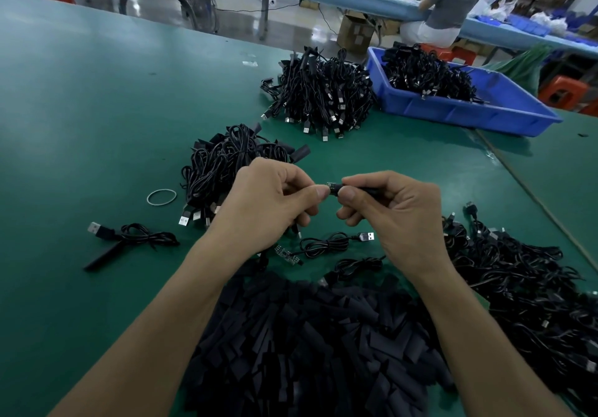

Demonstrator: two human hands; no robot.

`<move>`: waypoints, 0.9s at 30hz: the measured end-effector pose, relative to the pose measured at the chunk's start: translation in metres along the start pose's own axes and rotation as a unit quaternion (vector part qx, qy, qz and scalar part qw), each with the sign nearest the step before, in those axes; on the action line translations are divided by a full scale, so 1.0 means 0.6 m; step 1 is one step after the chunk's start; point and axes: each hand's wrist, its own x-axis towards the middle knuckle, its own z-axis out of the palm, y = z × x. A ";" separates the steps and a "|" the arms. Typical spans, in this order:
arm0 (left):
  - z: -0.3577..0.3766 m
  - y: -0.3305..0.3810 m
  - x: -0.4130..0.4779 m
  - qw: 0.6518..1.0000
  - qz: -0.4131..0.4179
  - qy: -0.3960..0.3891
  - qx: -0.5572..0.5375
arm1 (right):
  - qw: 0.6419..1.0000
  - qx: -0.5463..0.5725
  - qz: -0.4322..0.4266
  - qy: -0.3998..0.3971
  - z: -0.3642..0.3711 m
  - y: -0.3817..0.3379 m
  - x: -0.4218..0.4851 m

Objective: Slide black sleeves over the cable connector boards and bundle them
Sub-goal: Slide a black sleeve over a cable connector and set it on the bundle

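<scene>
**A:** Entry, hands. The left hand (268, 196) is raised over the green table (81, 109). Its thumb and forefinger pinch the exposed end of a connector board (333, 186). The other fingers are curled under, with nothing visible in them.

**B:** And the right hand (398, 212)?

**A:** Its thumb and forefinger are closed round a black sleeve (372, 191) on the same board, facing the left hand. Only a short tip of board shows between the two thumbs. The right fingers hide how far the sleeve reaches; probably over most of the board, unconfirmed.

**B:** Its cable?

**A:** I can't trace it; it is lost behind the palms.

**B:** Stock on the table?

**A:** The sleeve pile (307, 345) lies nearest the person, cut off at the bottom edge. A loose cable heap (517, 287) sits to the right, also cut off. A bare board (288, 254) and a coiled cable (326, 243) lie under the hands. Another cable heap (226, 164) is just behind the left hand, with a rubber band (161, 197) beside it. One sleeved cable (129, 238) lies apart at left. A farther heap (323, 92) sits beside a blue bin (485, 115) holding more cables; the count is unreadable.
</scene>
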 end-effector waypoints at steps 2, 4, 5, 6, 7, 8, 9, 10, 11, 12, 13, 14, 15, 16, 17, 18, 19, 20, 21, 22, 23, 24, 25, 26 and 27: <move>0.003 0.001 0.000 1.000 0.003 -0.008 0.019 | 1.000 -0.004 0.008 -0.015 0.002 0.000 0.000; 0.005 0.003 0.000 1.000 -0.001 -0.021 0.021 | 1.000 -0.010 0.012 -0.018 0.002 0.001 -0.001; 0.005 0.003 0.000 0.999 -0.003 -0.027 0.018 | 1.000 -0.009 0.012 -0.012 0.002 0.001 -0.001; 0.004 0.004 0.000 0.999 -0.004 -0.034 0.017 | 1.000 -0.007 0.012 -0.002 0.004 0.000 -0.001; 0.004 0.004 0.000 0.999 -0.003 -0.040 0.016 | 1.000 -0.004 0.014 0.013 0.005 -0.001 -0.001; 0.004 0.005 0.000 0.999 -0.001 -0.043 0.015 | 0.999 -0.001 0.016 0.034 0.008 -0.001 -0.001; 0.005 0.005 -0.001 0.999 0.000 -0.043 0.011 | 0.998 0.002 0.018 0.062 0.010 -0.001 -0.001; 0.007 0.006 -0.001 0.999 0.001 -0.040 0.006 | 0.995 0.006 0.018 0.094 0.013 -0.001 0.000; 0.010 0.006 -0.002 0.999 0.002 -0.034 0.002 | 0.992 0.011 0.017 0.127 0.016 -0.001 0.000; 0.012 0.007 -0.002 1.000 0.004 -0.028 0.000 | 0.988 0.017 0.012 0.155 0.021 0.000 0.000; 0.013 0.007 -0.003 1.000 0.006 -0.022 -0.002 | 0.984 0.022 0.005 0.176 0.026 0.001 -0.002; 0.015 0.007 -0.003 1.000 0.008 -0.017 -0.004 | 0.982 0.024 -0.002 0.189 0.032 0.002 -0.004; 0.016 0.007 -0.004 1.000 0.009 -0.013 -0.008 | 0.980 0.024 -0.006 0.196 0.038 0.002 -0.006; 0.017 0.006 -0.004 1.000 0.011 -0.011 -0.012 | 0.980 0.025 -0.009 0.199 0.043 0.002 -0.008; 0.019 0.006 -0.005 1.000 0.013 -0.008 -0.018 | 0.979 0.027 -0.011 0.200 0.048 0.001 -0.010; 0.021 0.005 -0.005 1.000 0.015 -0.006 -0.025 | 0.979 0.031 -0.013 0.201 0.051 0.001 -0.012; 0.023 0.005 -0.006 0.999 0.017 -0.005 -0.033 | 0.979 0.033 -0.015 0.201 0.054 0.000 -0.012; 0.025 0.005 -0.007 0.999 0.019 -0.003 -0.040 | 0.979 0.033 -0.015 0.203 0.056 0.000 -0.013; 0.028 0.005 -0.008 0.999 0.022 -0.001 -0.047 | 0.978 0.031 -0.017 0.205 0.057 -0.001 -0.013; 0.030 0.004 -0.008 0.998 0.025 0.002 -0.052 | 0.978 0.030 -0.018 0.207 0.059 -0.001 -0.013; 0.032 0.003 -0.008 0.998 0.028 0.006 -0.055 | 0.978 0.030 -0.019 0.207 0.060 -0.001 -0.014; 0.032 0.003 -0.008 0.998 0.033 0.010 -0.057 | 0.978 0.030 -0.019 0.208 0.062 -0.002 -0.014; 0.033 0.003 -0.008 0.998 0.038 0.014 -0.057 | 0.978 0.029 -0.018 0.208 0.063 -0.001 -0.015; 0.034 0.002 -0.008 0.997 0.040 0.017 -0.059 | 0.978 0.027 -0.016 0.206 0.065 -0.001 -0.015; 0.035 0.002 -0.007 0.997 0.039 0.020 -0.061 | 0.979 0.025 -0.013 0.204 0.066 0.000 -0.015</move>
